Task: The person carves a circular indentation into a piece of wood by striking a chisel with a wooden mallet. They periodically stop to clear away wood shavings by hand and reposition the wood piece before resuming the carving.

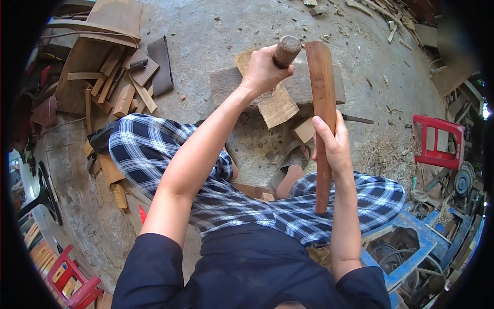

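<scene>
My left hand (265, 69) is wrapped round a thick wooden handle (288, 49) with a worn round end, held above a wooden block. In my right hand (333, 141) is a long, slightly curved reddish-brown wooden piece (322, 82), gripped near its middle and pointing away from me. Beneath both hands a thick grey timber (226, 85) lies on the floor. A lighter wood block (278, 107) rests across it. To the right of the brown piece, a thin dark tool (359, 120) sticks out. Whatever lies below the handle is hidden by my left hand.
Wood offcuts (123, 100) and boards are piled at the left. A red plastic stool (440, 141) stands at the right, above a blue metal frame (404, 252). Another red stool (72, 278) is at the lower left. Wood chips lie on the concrete floor (200, 31).
</scene>
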`<action>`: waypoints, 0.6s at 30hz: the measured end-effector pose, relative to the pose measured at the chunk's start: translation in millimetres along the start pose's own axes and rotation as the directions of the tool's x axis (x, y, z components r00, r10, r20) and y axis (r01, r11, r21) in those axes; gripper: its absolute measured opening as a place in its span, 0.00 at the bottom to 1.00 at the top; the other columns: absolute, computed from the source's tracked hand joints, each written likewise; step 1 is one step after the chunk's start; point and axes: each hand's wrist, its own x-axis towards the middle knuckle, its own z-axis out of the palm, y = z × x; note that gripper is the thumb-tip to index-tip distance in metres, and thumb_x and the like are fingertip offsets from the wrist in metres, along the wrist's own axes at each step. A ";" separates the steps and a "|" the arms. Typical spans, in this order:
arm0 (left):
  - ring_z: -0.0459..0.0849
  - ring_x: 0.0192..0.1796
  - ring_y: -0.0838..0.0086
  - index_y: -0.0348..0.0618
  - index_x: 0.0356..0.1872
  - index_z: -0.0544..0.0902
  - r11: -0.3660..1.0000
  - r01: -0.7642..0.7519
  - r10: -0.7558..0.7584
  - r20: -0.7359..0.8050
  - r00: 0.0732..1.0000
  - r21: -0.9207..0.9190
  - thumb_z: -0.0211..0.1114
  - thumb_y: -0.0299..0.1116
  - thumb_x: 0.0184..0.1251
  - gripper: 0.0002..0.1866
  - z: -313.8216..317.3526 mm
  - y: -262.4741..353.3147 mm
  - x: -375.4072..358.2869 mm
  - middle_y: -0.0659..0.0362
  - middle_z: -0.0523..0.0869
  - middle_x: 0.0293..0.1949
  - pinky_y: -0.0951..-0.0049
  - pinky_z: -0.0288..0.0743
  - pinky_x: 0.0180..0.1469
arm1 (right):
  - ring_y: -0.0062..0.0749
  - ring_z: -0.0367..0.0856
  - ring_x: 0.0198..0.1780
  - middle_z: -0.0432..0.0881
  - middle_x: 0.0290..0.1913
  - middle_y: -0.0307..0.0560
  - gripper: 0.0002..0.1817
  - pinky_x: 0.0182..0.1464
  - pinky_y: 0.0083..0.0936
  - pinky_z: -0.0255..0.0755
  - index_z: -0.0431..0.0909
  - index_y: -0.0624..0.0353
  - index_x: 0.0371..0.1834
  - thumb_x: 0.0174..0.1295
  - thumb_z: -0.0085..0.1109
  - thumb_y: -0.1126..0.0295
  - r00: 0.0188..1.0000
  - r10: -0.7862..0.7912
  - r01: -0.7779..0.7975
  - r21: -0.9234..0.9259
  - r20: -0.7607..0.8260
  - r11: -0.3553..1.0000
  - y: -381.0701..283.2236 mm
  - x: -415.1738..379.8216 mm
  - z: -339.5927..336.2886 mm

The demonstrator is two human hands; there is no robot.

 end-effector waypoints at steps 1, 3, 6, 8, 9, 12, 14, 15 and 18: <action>0.85 0.35 0.80 0.40 0.35 0.86 1.000 0.004 -0.004 -0.001 1.000 -0.001 0.77 0.32 0.60 0.09 -0.3 0.1 0.0 0.62 0.89 0.31 0.73 0.81 0.42 | 0.20 0.76 0.20 0.76 0.32 0.40 0.28 0.18 0.19 0.73 0.70 0.62 0.55 0.68 0.67 0.49 1.000 -0.007 0.007 -0.003 -0.004 1.000 -1.6 0.4 0.3; 0.85 0.35 0.79 0.40 0.35 0.86 1.000 0.009 -0.009 -0.007 1.000 -0.001 0.77 0.32 0.60 0.09 -1.6 1.1 0.4 0.62 0.89 0.31 0.73 0.81 0.42 | 0.20 0.76 0.20 0.76 0.32 0.40 0.28 0.18 0.19 0.73 0.70 0.62 0.55 0.68 0.67 0.49 1.000 -0.016 0.016 -0.008 -0.003 1.000 -5.0 1.3 1.3; 0.85 0.35 0.80 0.40 0.35 0.86 1.000 0.021 -0.021 -0.024 0.999 -0.017 0.78 0.32 0.60 0.10 -1.2 1.9 -1.8 0.62 0.89 0.31 0.73 0.82 0.42 | 0.20 0.76 0.20 0.76 0.32 0.40 0.28 0.18 0.19 0.73 0.70 0.62 0.55 0.68 0.67 0.48 1.000 0.001 -0.001 -0.020 -0.001 1.000 -6.2 1.8 2.7; 0.85 0.36 0.80 0.40 0.35 0.86 1.000 0.017 -0.017 -0.018 1.000 -0.021 0.78 0.33 0.60 0.10 -0.7 2.2 -2.2 0.62 0.89 0.31 0.72 0.82 0.42 | 0.20 0.76 0.19 0.76 0.32 0.40 0.28 0.17 0.19 0.72 0.70 0.62 0.54 0.68 0.67 0.49 1.000 -0.010 0.010 -0.008 0.015 1.000 -4.7 3.8 2.9; 0.85 0.36 0.80 0.40 0.35 0.86 1.000 0.019 -0.019 -0.027 0.999 -0.022 0.78 0.33 0.60 0.10 -1.0 2.4 -1.3 0.62 0.89 0.31 0.72 0.82 0.42 | 0.20 0.76 0.19 0.76 0.32 0.40 0.28 0.17 0.19 0.72 0.70 0.62 0.54 0.68 0.67 0.49 1.000 -0.012 0.012 -0.013 0.022 1.000 -5.4 5.1 3.1; 0.85 0.36 0.81 0.39 0.35 0.86 1.000 -0.004 0.003 -0.032 0.999 -0.031 0.79 0.34 0.60 0.11 2.7 2.9 -1.3 0.63 0.89 0.31 0.72 0.82 0.42 | 0.20 0.76 0.19 0.76 0.32 0.40 0.28 0.17 0.19 0.72 0.70 0.62 0.54 0.68 0.67 0.49 1.000 -0.012 0.012 -0.002 0.014 1.000 -4.5 5.3 4.7; 0.84 0.36 0.81 0.38 0.36 0.86 1.000 0.010 -0.011 -0.039 0.999 -0.026 0.79 0.34 0.60 0.12 3.7 3.8 2.9 0.62 0.89 0.31 0.72 0.82 0.42 | 0.20 0.76 0.19 0.76 0.32 0.40 0.28 0.17 0.19 0.73 0.70 0.62 0.53 0.68 0.67 0.49 1.000 -0.016 0.016 0.000 0.011 1.000 -5.8 6.6 4.4; 0.84 0.36 0.81 0.38 0.36 0.86 1.000 0.010 -0.011 -0.039 0.999 -0.029 0.79 0.34 0.60 0.12 3.2 3.4 6.4 0.62 0.89 0.31 0.72 0.82 0.42 | 0.20 0.76 0.19 0.76 0.32 0.40 0.28 0.17 0.19 0.73 0.70 0.62 0.53 0.68 0.67 0.49 1.000 -0.016 0.016 -0.002 0.010 1.000 -6.3 7.1 3.9; 0.85 0.36 0.80 0.37 0.36 0.86 0.998 0.043 -0.045 -0.049 0.998 -0.041 0.79 0.35 0.60 0.13 0.2 3.9 13.5 0.60 0.90 0.32 0.72 0.83 0.42 | 0.20 0.76 0.19 0.76 0.33 0.41 0.28 0.17 0.20 0.73 0.70 0.62 0.54 0.68 0.67 0.50 1.000 -0.004 0.004 0.001 0.007 1.000 -9.2 8.9 3.5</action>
